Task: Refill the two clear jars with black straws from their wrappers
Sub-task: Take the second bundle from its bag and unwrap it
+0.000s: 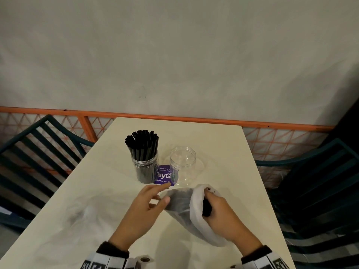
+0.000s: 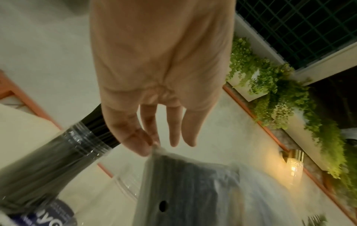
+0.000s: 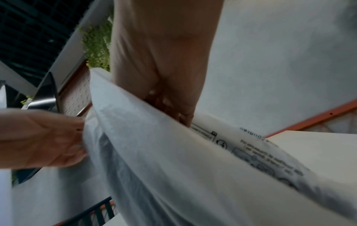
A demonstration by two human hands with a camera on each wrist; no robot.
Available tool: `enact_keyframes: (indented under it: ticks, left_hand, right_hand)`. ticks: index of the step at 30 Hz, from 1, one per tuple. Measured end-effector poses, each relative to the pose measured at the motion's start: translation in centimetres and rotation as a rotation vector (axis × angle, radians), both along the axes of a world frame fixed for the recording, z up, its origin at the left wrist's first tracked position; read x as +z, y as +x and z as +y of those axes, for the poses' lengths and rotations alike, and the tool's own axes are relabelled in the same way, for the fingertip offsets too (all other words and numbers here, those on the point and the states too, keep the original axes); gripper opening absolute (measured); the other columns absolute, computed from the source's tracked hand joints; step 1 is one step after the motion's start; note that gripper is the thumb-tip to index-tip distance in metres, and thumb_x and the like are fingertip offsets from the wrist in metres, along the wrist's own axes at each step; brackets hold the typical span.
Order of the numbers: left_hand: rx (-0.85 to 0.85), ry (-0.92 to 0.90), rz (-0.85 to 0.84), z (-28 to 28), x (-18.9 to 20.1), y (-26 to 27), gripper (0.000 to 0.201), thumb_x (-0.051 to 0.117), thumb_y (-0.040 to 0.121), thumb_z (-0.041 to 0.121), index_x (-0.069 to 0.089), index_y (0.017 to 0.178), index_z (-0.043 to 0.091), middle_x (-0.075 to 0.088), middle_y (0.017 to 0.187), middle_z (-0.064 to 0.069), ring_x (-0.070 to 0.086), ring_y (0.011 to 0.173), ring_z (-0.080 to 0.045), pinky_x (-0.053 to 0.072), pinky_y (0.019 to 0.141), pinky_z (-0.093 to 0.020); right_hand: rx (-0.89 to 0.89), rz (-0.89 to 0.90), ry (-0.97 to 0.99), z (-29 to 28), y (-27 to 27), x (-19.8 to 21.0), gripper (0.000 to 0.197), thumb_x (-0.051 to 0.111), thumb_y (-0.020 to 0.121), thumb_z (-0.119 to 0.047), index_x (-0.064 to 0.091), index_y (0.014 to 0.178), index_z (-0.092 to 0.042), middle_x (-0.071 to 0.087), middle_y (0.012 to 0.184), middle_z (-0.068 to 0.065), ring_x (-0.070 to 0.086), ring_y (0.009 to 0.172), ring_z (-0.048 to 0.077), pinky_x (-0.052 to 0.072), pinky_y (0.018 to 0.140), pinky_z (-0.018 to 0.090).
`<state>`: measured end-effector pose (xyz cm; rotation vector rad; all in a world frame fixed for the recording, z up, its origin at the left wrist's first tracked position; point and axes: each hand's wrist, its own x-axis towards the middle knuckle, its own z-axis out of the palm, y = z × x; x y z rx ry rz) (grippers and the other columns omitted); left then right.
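A clear jar [image 1: 145,167] packed with black straws [image 1: 142,141] stands left of an empty clear jar [image 1: 182,165] on the cream table [image 1: 223,152]. Near the front edge, a translucent plastic wrapper [image 1: 196,210] holds a dark bundle of straws [image 1: 179,200]. My left hand [image 1: 147,206] pinches the wrapper's corner [image 2: 155,147] between thumb and forefinger, its other fingers straight. My right hand [image 1: 219,212] reaches inside the wrapper's open mouth [image 3: 154,116] and grips the black straws [image 1: 206,208] there. Most of the right hand's fingers are hidden by plastic.
A round purple sticker [image 1: 165,174] lies on the table between the jars. Dark green slatted chairs stand at the left [image 1: 38,152] and right [image 1: 320,181]. An orange rail [image 1: 194,118] runs along the wall behind the table.
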<state>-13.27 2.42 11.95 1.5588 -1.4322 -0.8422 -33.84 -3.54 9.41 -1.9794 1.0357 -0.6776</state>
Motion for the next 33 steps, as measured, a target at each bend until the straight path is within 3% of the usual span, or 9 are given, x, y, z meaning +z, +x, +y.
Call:
enact_keyframes:
  ticks: [5, 9, 14, 16, 20, 22, 25, 30, 33]
  left_hand:
    - [-0.010, 0.103, 0.315, -0.3, -0.7, 0.6, 0.036, 0.067, 0.076, -0.003, 0.069, 0.101, 0.024, 0.065, 0.104, -0.002, 0.065, 0.085, -0.008, 0.051, 0.073, -0.013]
    - [0.005, 0.063, 0.386, -0.5, -0.4, 0.3, 0.026, 0.069, 0.071, -0.007, 0.076, 0.080, 0.016, 0.076, 0.083, -0.001, 0.069, 0.075, -0.008, 0.051, 0.066, -0.012]
    - [0.092, 0.037, 0.471, -1.0, -1.1, -0.4, 0.026, 0.065, 0.075, -0.006, 0.069, 0.057, 0.012, 0.066, 0.056, 0.000, 0.057, 0.055, -0.006, 0.051, 0.058, -0.015]
    - [0.077, 0.056, 0.575, -1.0, -1.6, -0.9, 0.027, 0.058, 0.081, -0.006, 0.063, 0.060, 0.009, 0.065, 0.057, -0.002, 0.059, 0.059, -0.010, 0.053, 0.061, -0.018]
    - [0.004, 0.102, 0.642, -1.4, -1.9, -1.7, 0.015, 0.050, 0.088, 0.001, 0.056, 0.075, 0.002, 0.062, 0.075, -0.013, 0.058, 0.075, -0.020, 0.054, 0.069, -0.022]
    - [-0.003, 0.101, 0.629, -1.6, -1.6, -1.8, 0.007, 0.051, 0.088, 0.000, 0.057, 0.086, 0.003, 0.063, 0.082, -0.014, 0.060, 0.078, -0.022, 0.055, 0.073, -0.025]
    - [0.004, 0.068, 0.530, -1.8, -1.5, -1.5, 0.024, 0.054, 0.088, 0.001, 0.064, 0.106, 0.011, 0.070, 0.093, -0.010, 0.066, 0.085, -0.023, 0.055, 0.083, -0.033]
    - [0.112, 0.046, 0.551, -1.8, -1.5, -1.7, 0.009, 0.060, 0.083, 0.004, 0.068, 0.089, 0.001, 0.074, 0.088, -0.016, 0.069, 0.079, -0.024, 0.057, 0.082, -0.030]
    - [0.064, 0.046, 0.524, -1.8, -1.3, -2.0, 0.007, 0.066, 0.078, 0.002, 0.071, 0.081, 0.006, 0.074, 0.079, -0.008, 0.067, 0.074, -0.020, 0.056, 0.074, -0.025]
  right_hand:
    - [-0.023, -0.044, 0.119, -0.4, -1.4, -0.2, 0.033, 0.058, 0.084, -0.011, 0.052, 0.090, -0.042, 0.065, 0.088, -0.015, 0.061, 0.089, -0.007, 0.048, 0.076, 0.014]
    - [-0.044, -0.072, 0.202, -0.6, -1.8, -0.6, 0.024, 0.058, 0.083, -0.012, 0.054, 0.089, -0.035, 0.066, 0.089, -0.011, 0.064, 0.088, 0.009, 0.052, 0.082, 0.026]
    - [-0.073, -0.162, 0.277, -0.6, -1.9, -0.5, 0.025, 0.061, 0.078, -0.014, 0.059, 0.096, -0.031, 0.069, 0.096, -0.007, 0.065, 0.091, 0.003, 0.053, 0.081, 0.023]
    - [-0.061, -0.185, 0.302, -0.7, -1.8, -0.5, 0.026, 0.065, 0.075, -0.016, 0.060, 0.097, -0.029, 0.069, 0.093, -0.008, 0.064, 0.088, -0.002, 0.050, 0.077, 0.018]
    - [-0.054, -0.203, 0.316, -0.7, -1.1, -1.3, 0.045, 0.070, 0.064, -0.033, 0.057, 0.106, -0.022, 0.069, 0.088, -0.012, 0.064, 0.088, 0.004, 0.051, 0.081, 0.024]
    - [-0.107, -0.222, 0.313, -0.9, -1.0, -1.5, 0.031, 0.071, 0.065, -0.026, 0.060, 0.093, -0.021, 0.069, 0.079, -0.012, 0.064, 0.081, 0.009, 0.051, 0.077, 0.022]
    - [-0.153, -0.281, 0.284, -1.0, -1.3, -1.5, 0.017, 0.067, 0.064, -0.012, 0.060, 0.076, -0.023, 0.069, 0.062, -0.023, 0.061, 0.064, -0.002, 0.046, 0.059, 0.009]
    - [-0.154, -0.377, 0.332, -0.8, -2.1, -0.9, 0.034, 0.072, 0.052, -0.024, 0.063, 0.084, -0.019, 0.071, 0.067, -0.021, 0.063, 0.063, -0.007, 0.047, 0.056, 0.009]
    - [-0.113, -0.397, 0.356, -0.8, -2.1, -1.4, 0.038, 0.075, 0.070, -0.001, 0.059, 0.096, -0.023, 0.072, 0.081, -0.021, 0.064, 0.077, -0.008, 0.048, 0.065, 0.008]
